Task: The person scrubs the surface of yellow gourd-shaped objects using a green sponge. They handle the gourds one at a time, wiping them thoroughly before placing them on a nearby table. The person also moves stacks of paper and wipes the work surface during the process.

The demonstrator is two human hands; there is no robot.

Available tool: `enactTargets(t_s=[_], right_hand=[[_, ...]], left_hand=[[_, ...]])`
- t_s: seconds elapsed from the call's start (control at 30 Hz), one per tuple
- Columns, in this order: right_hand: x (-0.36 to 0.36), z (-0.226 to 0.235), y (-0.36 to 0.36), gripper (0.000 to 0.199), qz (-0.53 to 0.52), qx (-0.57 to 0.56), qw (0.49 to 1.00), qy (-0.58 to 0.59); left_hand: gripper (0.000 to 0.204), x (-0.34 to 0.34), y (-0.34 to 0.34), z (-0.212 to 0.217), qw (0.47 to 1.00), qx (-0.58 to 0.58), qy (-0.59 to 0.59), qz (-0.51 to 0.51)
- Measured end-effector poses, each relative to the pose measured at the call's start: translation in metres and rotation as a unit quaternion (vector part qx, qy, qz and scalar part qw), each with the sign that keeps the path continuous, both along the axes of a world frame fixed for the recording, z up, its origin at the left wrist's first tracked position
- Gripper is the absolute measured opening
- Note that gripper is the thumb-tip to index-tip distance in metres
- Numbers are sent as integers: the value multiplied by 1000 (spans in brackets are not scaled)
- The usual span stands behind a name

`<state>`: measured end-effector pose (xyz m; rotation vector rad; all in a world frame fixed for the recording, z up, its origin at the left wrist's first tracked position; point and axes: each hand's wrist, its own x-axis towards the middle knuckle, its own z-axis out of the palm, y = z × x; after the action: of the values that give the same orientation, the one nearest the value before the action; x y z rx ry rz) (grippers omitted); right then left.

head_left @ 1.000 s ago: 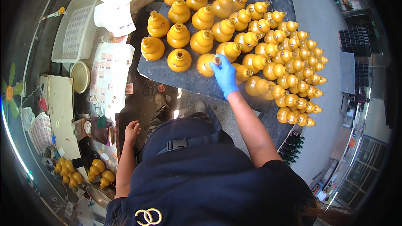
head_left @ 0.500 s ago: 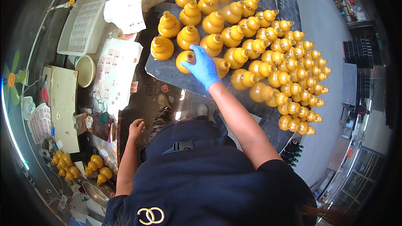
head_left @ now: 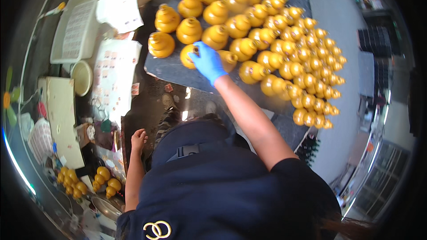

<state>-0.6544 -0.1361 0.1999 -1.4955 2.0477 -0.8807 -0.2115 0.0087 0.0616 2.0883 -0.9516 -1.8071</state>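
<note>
My right hand [head_left: 208, 64], in a blue glove, has its thumb and fingers closed about the neck of a yellow gourd-shaped bottle [head_left: 187, 58]. That bottle stands at the near left corner of the dark table [head_left: 164, 69]. One yellow bottle [head_left: 161, 45] stands to its left, and another [head_left: 188, 30] just behind it. A further bottle [head_left: 228, 60] is partly hidden by the glove. Bare and apart from the table, my left hand [head_left: 139, 139] hangs by my left side, its fingers loosely bent with nothing visible in them.
Rows of yellow gourd bottles [head_left: 284, 46] cover much of the table. To the left, a side bench carries a label sheet [head_left: 116, 64], a white crate [head_left: 92, 22], a round tub [head_left: 82, 78] and a metal bowl [head_left: 106, 207]. More yellow bottles [head_left: 72, 182] lie lower left.
The whole view has shifted, with the table and bottles now slightly higher and further left. My right hand stays at the same bottle's neck. My left hand still hangs at my side.
</note>
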Motion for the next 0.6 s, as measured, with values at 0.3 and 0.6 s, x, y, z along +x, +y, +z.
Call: enactTargets(t_s=[0.3,0.6], right_hand=[[-5,8,38,55,-25,-159,983,84],[-126,34,210,49,-336,-203,916,81]], left_hand=[[28,-5,-14,7,998,0,23,-51],[27,-22,-24,14,991,-27,14,-130]])
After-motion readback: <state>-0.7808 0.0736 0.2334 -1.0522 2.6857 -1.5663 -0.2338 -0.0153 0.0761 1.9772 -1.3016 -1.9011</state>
